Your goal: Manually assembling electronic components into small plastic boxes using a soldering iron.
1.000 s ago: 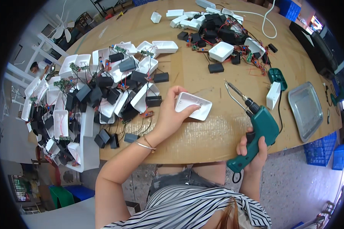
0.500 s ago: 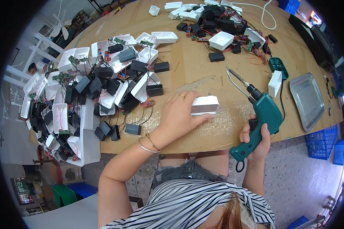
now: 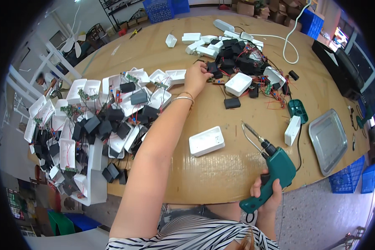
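Note:
My right hand is wrapped round the handle of a green soldering gun, its metal tip pointing up and to the left above the table. My left arm stretches far forward. At the left edge of the far heap, my left hand has its fingers closed at a small black box; the fingers partly hide the grip. An open white plastic case lies hollow side up on the cardboard, left of the gun's tip. A separate black box lies in front of the heap.
Many white cases with black boxes, wires and green circuit boards crowd the left side. To the right are a white case on edge, a green holder and a metal tray. A white cable curls at the back.
My left hand has let go of the white case, which now lies open side up, and has reached forward to the far heap. My right hand still holds the soldering gun. The view has tilted upward.

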The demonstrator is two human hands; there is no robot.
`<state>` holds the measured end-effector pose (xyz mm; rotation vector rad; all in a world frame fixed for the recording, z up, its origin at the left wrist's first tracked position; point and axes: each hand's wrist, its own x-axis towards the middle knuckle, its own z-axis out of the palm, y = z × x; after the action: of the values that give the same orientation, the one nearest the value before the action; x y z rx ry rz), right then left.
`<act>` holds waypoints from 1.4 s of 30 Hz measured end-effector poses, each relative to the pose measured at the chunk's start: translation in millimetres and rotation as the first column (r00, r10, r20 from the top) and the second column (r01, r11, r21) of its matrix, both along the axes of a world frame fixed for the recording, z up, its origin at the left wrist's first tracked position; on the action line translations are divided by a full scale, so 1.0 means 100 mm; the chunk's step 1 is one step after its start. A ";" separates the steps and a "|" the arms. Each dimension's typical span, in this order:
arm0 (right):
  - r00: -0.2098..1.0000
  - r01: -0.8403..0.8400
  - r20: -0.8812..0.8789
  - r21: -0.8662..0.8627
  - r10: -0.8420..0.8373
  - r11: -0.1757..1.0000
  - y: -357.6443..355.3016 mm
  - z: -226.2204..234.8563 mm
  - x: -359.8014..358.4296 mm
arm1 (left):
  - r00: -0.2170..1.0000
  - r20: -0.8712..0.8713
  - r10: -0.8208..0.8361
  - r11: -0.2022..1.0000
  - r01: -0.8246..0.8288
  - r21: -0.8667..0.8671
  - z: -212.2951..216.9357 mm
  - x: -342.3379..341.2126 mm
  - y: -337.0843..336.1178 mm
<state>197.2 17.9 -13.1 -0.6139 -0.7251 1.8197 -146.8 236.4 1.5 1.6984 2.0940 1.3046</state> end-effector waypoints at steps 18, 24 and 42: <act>0.999 -0.027 -0.022 -0.056 0.026 0.998 0.06 0.02 0.03 | 0.936 0.273 0.225 0.961 -0.259 0.099 -0.05 0.04 0.39; 0.999 -0.040 -0.010 -0.040 0.040 0.998 0.05 0.04 -0.03 | 0.926 0.333 0.179 0.849 -0.316 0.424 0.24 -0.19 0.29; 0.999 0.029 0.022 0.056 -0.031 0.998 0.04 0.03 -0.05 | 0.928 -0.070 -0.367 0.928 0.370 0.039 0.57 0.53 -2.22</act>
<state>192.0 21.5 -10.1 -0.6068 -0.7750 1.7619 -94.1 14.4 58.9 2.0522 1.6656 1.2087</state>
